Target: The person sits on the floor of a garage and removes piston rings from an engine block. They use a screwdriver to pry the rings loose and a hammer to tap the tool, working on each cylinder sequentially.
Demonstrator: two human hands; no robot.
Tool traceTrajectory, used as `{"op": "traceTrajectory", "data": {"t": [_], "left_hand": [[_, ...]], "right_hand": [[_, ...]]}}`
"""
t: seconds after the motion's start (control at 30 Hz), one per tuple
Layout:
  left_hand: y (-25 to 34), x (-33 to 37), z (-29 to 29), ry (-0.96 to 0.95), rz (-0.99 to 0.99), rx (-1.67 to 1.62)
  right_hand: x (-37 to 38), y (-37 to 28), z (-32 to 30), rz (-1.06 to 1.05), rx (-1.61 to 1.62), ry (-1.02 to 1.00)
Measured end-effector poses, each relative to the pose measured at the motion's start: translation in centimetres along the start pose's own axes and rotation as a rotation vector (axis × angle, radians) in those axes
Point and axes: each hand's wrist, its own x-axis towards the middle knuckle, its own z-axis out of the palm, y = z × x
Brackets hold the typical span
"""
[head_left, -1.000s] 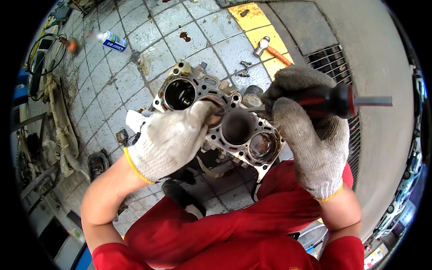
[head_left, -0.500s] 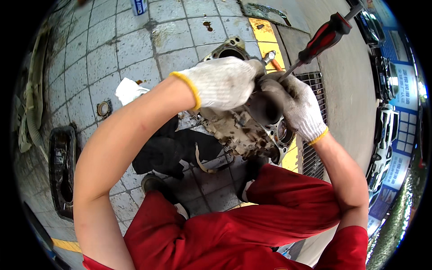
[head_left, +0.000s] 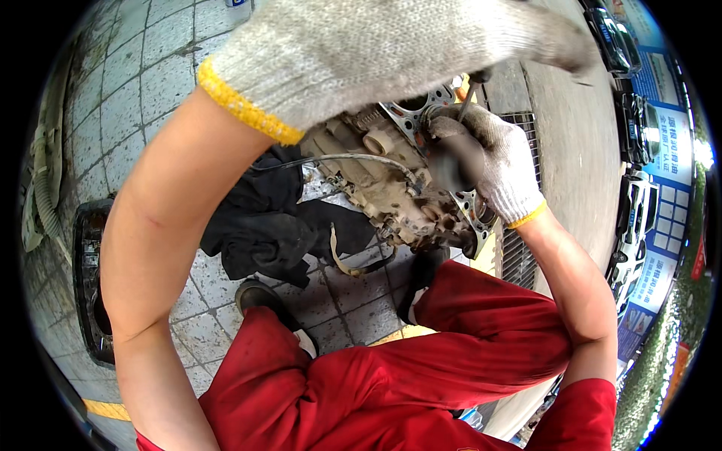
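My left hand (head_left: 376,56), in a white knit glove with a yellow cuff, is raised large across the top of the view. Its fingers reach right and are smeared by motion, so their closure cannot be told. My right hand (head_left: 508,165), gloved alike, is closed round a dark, hollow, round metal part (head_left: 455,169), which is blurred. A screwdriver (head_left: 468,99) rises from beside that hand's fingers; its handle is mostly hidden behind my left hand. Beneath both hands lies a dirty engine block (head_left: 410,199) with flat silver faces and round bores, partly covered.
Black cloth (head_left: 263,240) lies left of the block, with a bent strap (head_left: 346,267) nearby. A black oil pan (head_left: 90,289) rests at far left, near a ribbed hose (head_left: 47,188). A floor grate (head_left: 520,259) runs right of the block. My shoes (head_left: 267,304) stand close by.
My left hand has left the round part and moved up, closer to the camera, now covering most of the screwdriver's handle. My right hand has barely moved and still grips the part.
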Motion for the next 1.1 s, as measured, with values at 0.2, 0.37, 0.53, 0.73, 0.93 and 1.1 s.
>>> {"op": "traceTrajectory", "data": {"t": [0.2, 0.37, 0.53, 0.73, 0.93, 1.1], "left_hand": [[0.9, -3.3, -9.2, -0.162, -0.423, -0.058], [1.0, -7.7, -10.3, -0.136, -0.736, -0.196], [2.0, -10.2, -17.1, -0.238, -0.773, 0.251], [3.4, -12.3, -15.0, 0.242, -1.091, -0.434], [4.0, -14.6, -17.0, 0.381, -1.213, -0.341], [4.3, -16.1, -15.4, 0.371, -1.189, -0.109]], "right_hand": [[1.9, 0.4, -1.4, 0.092, 0.127, -0.242], [-0.4, 4.0, -4.2, 0.019, -0.403, -0.191], [2.0, 2.3, -3.0, -0.052, -0.404, -0.231], [1.5, 5.6, -3.5, -0.212, -0.474, -0.156], [1.9, 5.7, -3.2, -0.235, -0.381, -0.190], [1.0, 6.5, -3.1, -0.171, -0.346, -0.176]]}}
